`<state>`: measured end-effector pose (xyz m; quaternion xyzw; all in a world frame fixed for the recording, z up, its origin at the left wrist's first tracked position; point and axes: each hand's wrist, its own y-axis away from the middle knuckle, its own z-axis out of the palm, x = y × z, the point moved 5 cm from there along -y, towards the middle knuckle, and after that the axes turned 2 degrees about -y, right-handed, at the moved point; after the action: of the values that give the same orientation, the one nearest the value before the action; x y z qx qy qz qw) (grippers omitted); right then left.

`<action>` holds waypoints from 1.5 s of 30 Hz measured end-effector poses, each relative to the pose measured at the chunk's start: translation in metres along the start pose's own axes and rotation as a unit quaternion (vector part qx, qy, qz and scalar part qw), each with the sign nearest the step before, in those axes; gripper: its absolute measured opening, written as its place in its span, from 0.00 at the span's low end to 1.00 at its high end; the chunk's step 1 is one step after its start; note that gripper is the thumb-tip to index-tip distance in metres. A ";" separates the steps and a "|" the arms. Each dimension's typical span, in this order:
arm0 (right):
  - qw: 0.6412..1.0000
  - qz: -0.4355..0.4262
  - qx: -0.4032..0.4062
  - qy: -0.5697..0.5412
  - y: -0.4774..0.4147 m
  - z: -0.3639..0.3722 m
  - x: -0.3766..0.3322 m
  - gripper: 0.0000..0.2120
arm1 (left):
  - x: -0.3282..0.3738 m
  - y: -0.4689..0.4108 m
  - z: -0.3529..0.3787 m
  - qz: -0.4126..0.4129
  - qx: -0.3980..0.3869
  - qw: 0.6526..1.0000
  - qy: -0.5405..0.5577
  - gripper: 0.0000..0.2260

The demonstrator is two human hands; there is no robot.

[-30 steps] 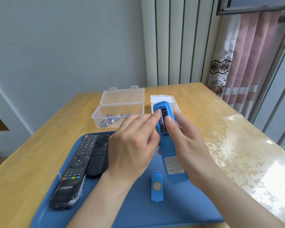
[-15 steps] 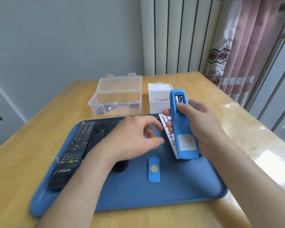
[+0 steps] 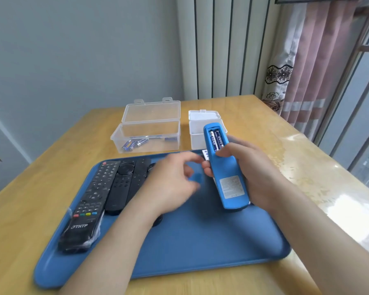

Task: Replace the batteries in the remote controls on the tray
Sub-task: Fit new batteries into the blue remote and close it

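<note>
My right hand grips a blue remote above the blue tray, back side up. Its battery compartment is uncovered and two blue batteries sit inside. My left hand hovers just left of the remote and pinches a small blue battery cover, which is blurred. On the tray's left side lie several black remotes; the largest is wrapped in plastic and a slimmer one is beside it. My left forearm hides part of another.
Behind the tray, a clear plastic box stands with its lid up and a few batteries inside. A white box sits to its right. The wooden table ends at a curtain and window on the right.
My left hand left the battery compartment, went down to the tray and picked up the blue cover lying there. The right hand tilted the remote more upright.
</note>
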<state>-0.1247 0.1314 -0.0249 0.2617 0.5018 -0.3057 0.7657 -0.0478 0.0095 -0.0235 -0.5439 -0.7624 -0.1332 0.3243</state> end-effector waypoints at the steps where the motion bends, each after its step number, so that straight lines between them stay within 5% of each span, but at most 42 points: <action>1: 1.000 -0.002 -0.017 -0.008 0.000 0.000 -0.001 0.14 | -0.003 -0.002 -0.010 -0.004 0.062 0.998 0.030 0.17; 3: 0.998 -0.004 -0.061 0.025 0.002 0.001 -0.003 0.17 | -0.006 -0.004 -0.029 0.012 0.141 0.974 0.175 0.17; 6: 0.975 0.002 -0.151 0.161 0.009 0.007 -0.001 0.18 | 0.005 -0.001 -0.038 0.076 0.134 0.925 0.347 0.15; 14: 0.966 0.044 -0.232 0.110 0.010 0.010 0.002 0.22 | -0.003 -0.006 -0.016 0.093 0.029 0.972 0.213 0.11; 20: 0.953 0.008 -0.203 -0.223 0.002 0.003 -0.011 0.37 | -0.022 -0.007 -0.027 0.009 0.261 0.911 0.320 0.13; 23: 0.980 -0.055 -0.120 -0.152 -0.007 0.006 0.000 0.26 | -0.009 0.003 -0.010 -0.003 0.296 0.905 0.305 0.12; 28: 0.994 -0.059 -0.004 -0.091 -0.008 0.003 0.011 0.19 | 0.010 0.004 0.007 0.001 0.168 0.911 0.376 0.09; 35: 0.994 -0.009 0.035 -0.104 -0.008 -0.006 0.011 0.17 | 0.019 0.005 -0.004 0.006 0.060 0.818 0.572 0.08; 45: 0.994 0.011 0.010 -0.112 -0.010 -0.003 0.018 0.18 | 0.026 0.009 -0.004 0.084 0.098 0.919 0.373 0.10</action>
<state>-0.1282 0.1230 -0.0435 0.2387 0.4067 -0.3294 0.8180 -0.0436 0.0298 -0.0053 -0.4823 -0.5466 -0.2235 0.6470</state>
